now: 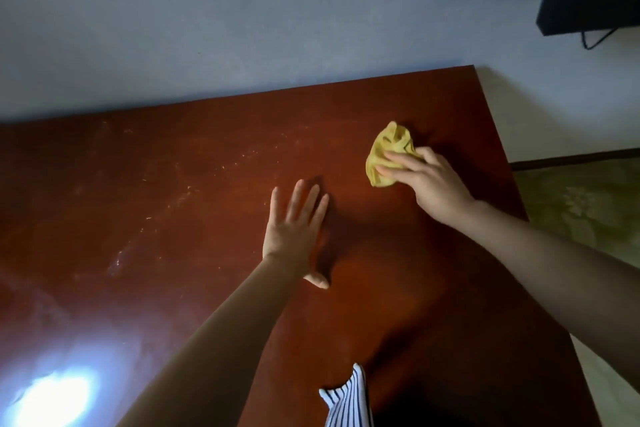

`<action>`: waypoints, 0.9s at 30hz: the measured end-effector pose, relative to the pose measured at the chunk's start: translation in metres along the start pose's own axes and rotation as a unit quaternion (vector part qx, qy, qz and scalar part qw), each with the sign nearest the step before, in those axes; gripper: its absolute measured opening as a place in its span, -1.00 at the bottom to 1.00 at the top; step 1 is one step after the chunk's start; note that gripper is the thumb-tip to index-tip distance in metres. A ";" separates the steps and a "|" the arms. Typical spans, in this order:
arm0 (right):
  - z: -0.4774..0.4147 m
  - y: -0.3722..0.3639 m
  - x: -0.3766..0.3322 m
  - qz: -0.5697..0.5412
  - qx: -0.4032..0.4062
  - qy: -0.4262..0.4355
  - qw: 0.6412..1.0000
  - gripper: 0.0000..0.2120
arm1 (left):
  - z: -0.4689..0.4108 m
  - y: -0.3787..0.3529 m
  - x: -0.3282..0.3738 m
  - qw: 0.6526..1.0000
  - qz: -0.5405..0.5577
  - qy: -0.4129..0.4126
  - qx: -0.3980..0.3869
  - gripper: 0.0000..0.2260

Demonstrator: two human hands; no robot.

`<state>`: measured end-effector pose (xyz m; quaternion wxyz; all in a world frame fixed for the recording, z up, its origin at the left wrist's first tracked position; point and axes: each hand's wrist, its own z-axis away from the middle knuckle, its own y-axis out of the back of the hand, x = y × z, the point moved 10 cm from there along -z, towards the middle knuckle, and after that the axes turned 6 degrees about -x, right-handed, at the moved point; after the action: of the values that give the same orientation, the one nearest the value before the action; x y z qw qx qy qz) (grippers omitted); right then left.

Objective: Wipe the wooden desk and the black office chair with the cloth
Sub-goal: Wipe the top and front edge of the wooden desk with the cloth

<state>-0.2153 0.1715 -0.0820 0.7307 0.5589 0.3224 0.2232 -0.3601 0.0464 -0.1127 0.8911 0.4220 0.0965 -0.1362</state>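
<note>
Head view. Bunched yellow cloth (pixel 388 156) on the red-brown bench (pixel 207 288), toward the far right corner, under the right hand (pixel 429 184). Right grip closed on the cloth, fingers across the top, thumb at the far side. Left hand (pixel 294 232) flat on the bench near the middle, fingers straight, holding nothing, apart from the cloth. Pale streaks and specks (pixel 166 191) across the left half, apparently unwiped. Bright glare (pixel 55 395) at the near left corner. Black chair not in view.

Judged step: wiping the bench top, probably early on, with the chair left to do. For a good result:
- Spread the cloth flatter for more contact.
- Press evenly through the palm.
- Sweep in long overlapping passes from far edge to near edge, working leftward into the streaks.
- Lift the left hand clear ahead of each pass, or brace it only on wiped surface.
- Gather grit toward one edge instead of scattering it.
- Refold to a clean face once soiled.
</note>
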 end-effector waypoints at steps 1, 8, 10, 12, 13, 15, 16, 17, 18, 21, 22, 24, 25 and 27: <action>-0.011 0.004 0.003 -0.002 0.009 -0.017 1.000 -0.34 | 0.001 0.000 0.002 1.000 -0.002 -0.004 0.003 0.30; -0.103 0.017 0.020 0.018 0.013 -0.106 0.994 -0.40 | -0.010 -0.007 0.003 0.999 0.029 -0.017 0.021 0.33; -0.119 0.019 0.020 0.019 0.009 -0.132 0.991 -0.44 | -0.010 -0.008 0.002 0.999 0.041 -0.021 0.022 0.33; -0.125 0.017 0.018 0.017 0.007 -0.154 0.988 -0.47 | -0.010 -0.009 0.000 0.998 0.046 -0.022 0.022 0.33; -0.124 0.016 0.016 0.019 0.006 -0.158 0.987 -0.47 | -0.010 -0.010 -0.001 0.998 0.046 -0.022 0.020 0.33; -0.116 0.014 0.009 0.022 0.003 -0.141 0.990 -0.45 | -0.009 -0.009 -0.001 0.999 0.043 -0.023 0.015 0.33; -0.111 0.012 0.003 0.023 -0.002 -0.122 0.992 -0.44 | -0.010 -0.009 -0.001 0.999 0.042 -0.021 0.012 0.33; -0.104 0.010 -0.003 0.022 -0.007 -0.103 0.994 -0.44 | -0.010 -0.008 -0.001 0.999 0.041 -0.019 0.010 0.33; -0.095 0.008 -0.009 0.022 -0.013 -0.087 0.996 -0.43 | -0.010 -0.007 -0.001 0.999 0.038 -0.018 0.008 0.33; -0.065 -0.005 -0.027 0.019 -0.038 -0.065 0.997 -0.44 | -0.009 -0.006 -0.001 0.999 0.032 -0.015 -0.002 0.33; -0.052 -0.010 -0.035 0.014 -0.043 -0.058 0.997 -0.44 | -0.008 -0.005 -0.001 0.999 0.030 -0.014 -0.004 0.32; -0.026 -0.017 -0.053 0.006 -0.038 -0.037 0.999 -0.41 | -0.007 -0.003 -0.001 1.000 0.025 -0.012 -0.007 0.32; -0.012 -0.016 -0.065 0.003 -0.027 -0.019 0.999 -0.41 | -0.006 -0.002 -0.001 1.000 0.022 -0.012 -0.009 0.31; 0.019 -0.010 -0.088 -0.006 0.025 0.037 0.999 -0.50 | -0.005 -0.001 -0.002 1.000 0.018 -0.008 -0.011 0.30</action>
<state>-0.2629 0.0951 -0.0690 0.7053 0.5665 0.3581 0.2312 -0.3623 0.0498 -0.1163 0.8990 0.4123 0.0828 -0.1221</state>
